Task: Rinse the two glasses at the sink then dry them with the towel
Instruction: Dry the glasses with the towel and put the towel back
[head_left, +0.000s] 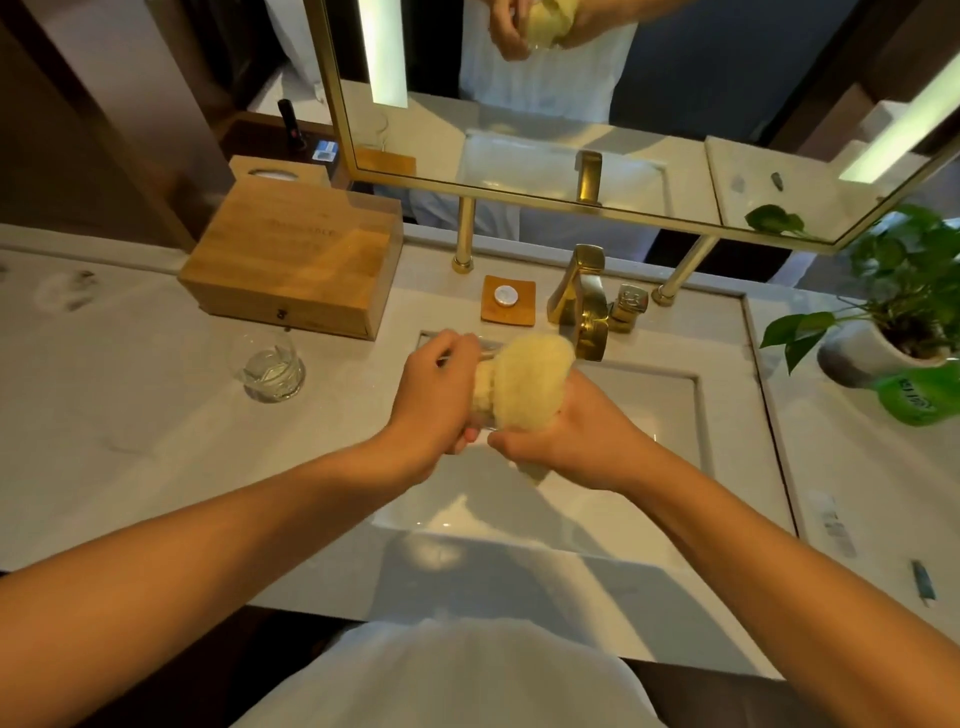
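Pale marble counter (130, 415) around a sink (675, 410). The left hand (434, 395) is curled round one glass (485, 344) over the basin, and the right hand (576, 436) clutches the yellow towel (524, 384), bunched against it. I'd twist the glass while pushing cloth inside, and grip firmly since it's probably slick. The second glass (272, 371) sits on the counter to the left, by a wooden box (296, 260). The gold faucet (584, 306) is just behind, so mind your knuckles.

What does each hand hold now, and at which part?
The left hand grips a glass around its side; most of the glass is hidden. The right hand holds the bunched yellow towel from beneath, against the glass.
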